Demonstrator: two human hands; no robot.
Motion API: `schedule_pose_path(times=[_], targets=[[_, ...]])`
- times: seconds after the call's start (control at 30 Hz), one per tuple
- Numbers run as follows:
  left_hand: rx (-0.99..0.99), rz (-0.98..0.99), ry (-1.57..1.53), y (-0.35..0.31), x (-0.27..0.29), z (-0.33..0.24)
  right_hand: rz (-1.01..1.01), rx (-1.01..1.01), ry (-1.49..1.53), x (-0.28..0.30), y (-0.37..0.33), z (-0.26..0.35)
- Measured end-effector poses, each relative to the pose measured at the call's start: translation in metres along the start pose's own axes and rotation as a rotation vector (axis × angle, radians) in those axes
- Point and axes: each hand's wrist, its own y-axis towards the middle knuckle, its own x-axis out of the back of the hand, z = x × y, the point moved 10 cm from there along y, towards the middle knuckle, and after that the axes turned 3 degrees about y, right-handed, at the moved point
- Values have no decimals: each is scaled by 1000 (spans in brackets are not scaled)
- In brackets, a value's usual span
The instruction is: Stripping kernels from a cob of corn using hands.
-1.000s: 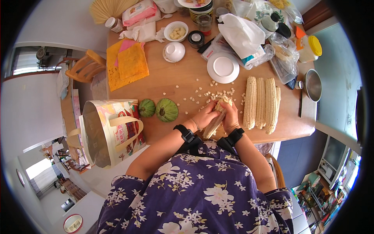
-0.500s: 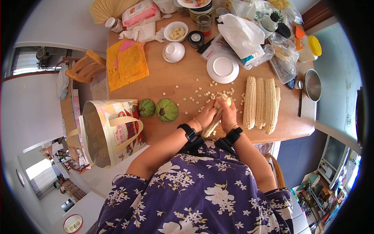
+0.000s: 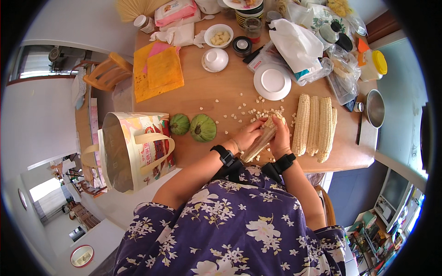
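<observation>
Close to the table's near edge, a mostly stripped corn cob (image 3: 260, 143) slants between my two hands, with pale kernels left at its far end. My left hand (image 3: 247, 135) is closed around the cob's left side. Gripping the other side near the top is my right hand (image 3: 280, 140), its fingertips partly hidden by the cob. Loose corn kernels (image 3: 252, 112) lie scattered beyond and around the hands. To the right, several whole corn cobs (image 3: 313, 125) lie side by side, full of kernels.
Left of the hands sit two green ridged squashes (image 3: 203, 128) beside a paper carrier bag (image 3: 133, 152). An upturned white plate (image 3: 272, 82), a cup on a saucer (image 3: 214, 60) and orange cloths (image 3: 164, 70) lie farther back. A metal bowl (image 3: 375, 108) stands at the right edge.
The view has shifted slightly, so the tabletop things appear farther right. My fingers have moved a little on the cob, and more of its stripped side shows between my hands.
</observation>
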Motion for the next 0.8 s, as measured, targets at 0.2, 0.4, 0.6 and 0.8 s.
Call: schedule_pose_path(times=[0.2, 0.4, 0.6, 0.8], targets=[[-38, -24, 84, 2, 0, -6, -1, 30, 9, 9, 7, -2], [-135, -250, 538, 11, 11, -3, 91, -46, 92, -4, 5, -10], [-96, -306, 600, 7, 8, -21, -65, -73, 38, 12, 5, -12], [-214, -383, 847, -2, 4, -45, -86, -101, 13, 13, 2, -17]])
